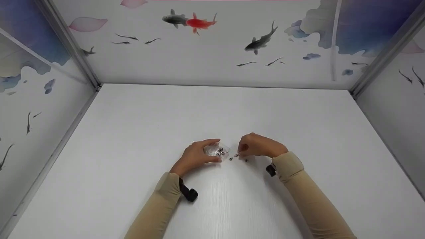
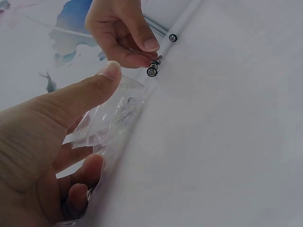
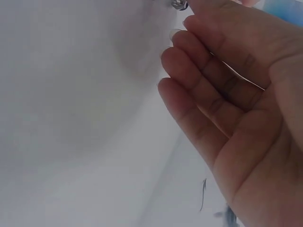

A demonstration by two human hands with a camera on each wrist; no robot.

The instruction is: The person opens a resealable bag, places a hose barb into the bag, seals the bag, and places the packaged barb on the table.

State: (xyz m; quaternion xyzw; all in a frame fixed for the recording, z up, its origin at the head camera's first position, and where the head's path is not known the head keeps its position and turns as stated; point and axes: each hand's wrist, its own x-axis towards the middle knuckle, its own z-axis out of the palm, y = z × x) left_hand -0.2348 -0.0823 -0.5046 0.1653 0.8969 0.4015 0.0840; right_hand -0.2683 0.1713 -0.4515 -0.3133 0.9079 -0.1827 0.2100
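Head view: clear plastic bag [image 1: 210, 150] of small metal parts [image 1: 220, 152], gripped by left hand [image 1: 194, 154] beside loose parts [image 1: 231, 159] on white table [image 1: 219, 202]; likely light, limp, slippery, best held by the sides; right hand [image 1: 260, 145] near loose parts, pinch impossible to tell.

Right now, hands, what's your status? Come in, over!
Left hand around clear plastic bag. Right hand at loose metal pieces; can't tell if pinching one. Nothing seen blocking the hands.

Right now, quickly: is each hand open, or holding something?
Left hand: closed round a clear plastic bag.
Right hand: at some small metal parts; whether it grips one cannot be told.
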